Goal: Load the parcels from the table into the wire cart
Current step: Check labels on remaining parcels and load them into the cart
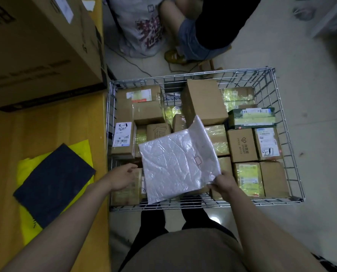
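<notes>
Head view, near to far. My right hand (pixel 222 185) pinches the lower right corner of a flat white plastic mailer (pixel 178 161), fingers curled on its edge, and holds it tilted above the near half of the wire cart (pixel 293 146). My left hand (pixel 122 176) is relaxed and part open, gripping nothing, just beside the mailer's left edge over the cart's near left corner. On the yellow table (pixel 45 126) to my left lie a dark flat parcel (pixel 53 185) on a yellow bag (pixel 81 150), with a large cardboard carton (pixel 38 42) farther back. The cart holds many taped brown boxes (pixel 242 145), one tall box (pixel 204 101) standing above them. Beyond the cart a seated person (pixel 199 26) and a printed sack (pixel 142 26) are on the floor
</notes>
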